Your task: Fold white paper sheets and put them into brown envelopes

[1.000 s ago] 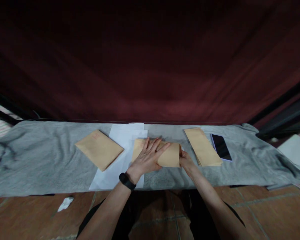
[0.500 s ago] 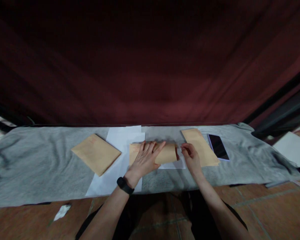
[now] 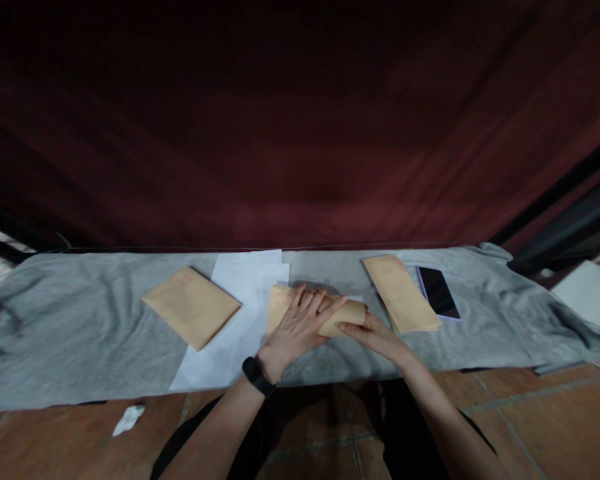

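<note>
Watching remotely, I've got the left hand [image 3: 297, 325] spread flat on the brown envelope [image 3: 347, 315] atop the grey cloth [image 3: 105, 320], right hand [image 3: 381, 336] pinching its curled end, so oversqueezing might crease it.

From my end, the brown rectangular envelope [image 3: 351, 313] in the middle looks like matt paper, as do the wide tan envelope stack [image 3: 193, 308] on the left and the narrow tan envelope stack [image 3: 401, 295] on the right. I make out smooth white paper sheets [image 3: 253, 285], soft rumpled grey cloth [image 3: 105, 320], a glossy black-screened phone [image 3: 439, 292], dull maroon hanging fabric [image 3: 300, 147] far off, and terracotta-coloured floor tiles [image 3: 520, 415], matt, at the near side.
</note>
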{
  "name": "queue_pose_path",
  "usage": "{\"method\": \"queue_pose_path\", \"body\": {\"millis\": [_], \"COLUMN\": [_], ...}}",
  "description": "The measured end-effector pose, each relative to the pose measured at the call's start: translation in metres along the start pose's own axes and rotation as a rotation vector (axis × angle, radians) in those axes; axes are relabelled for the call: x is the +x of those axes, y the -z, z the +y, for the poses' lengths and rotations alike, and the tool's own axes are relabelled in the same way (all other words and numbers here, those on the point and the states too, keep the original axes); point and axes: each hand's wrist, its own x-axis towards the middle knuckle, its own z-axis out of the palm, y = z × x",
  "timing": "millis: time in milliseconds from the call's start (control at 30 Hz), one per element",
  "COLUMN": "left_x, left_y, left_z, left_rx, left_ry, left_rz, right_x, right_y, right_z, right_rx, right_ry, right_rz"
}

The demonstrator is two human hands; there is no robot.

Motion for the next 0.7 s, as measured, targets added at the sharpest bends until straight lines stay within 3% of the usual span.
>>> {"method": "queue_pose_path", "body": {"millis": [233, 533, 700], "left_x": [0.000, -0.003, -0.007], "left_y": [0.004, 0.012, 0.008], "left_z": [-0.009, -0.017, -0.020], "left_rx": [-0.010, 0.063, 0.032], "left_ry": [0.009, 0.044, 0.041], "left_rz": [0.000, -0.021, -0.010], "right_x": [0.001, 0.002, 0.002], "right_y": [0.000, -0.005, 0.002], "right_z": [0.007, 0.005, 0.007], "right_rx": [0.002, -0.176, -0.082], "right_ry": [-0.026, 0.014, -0.051], "right_rz": [0.060, 0.009, -0.021]}}
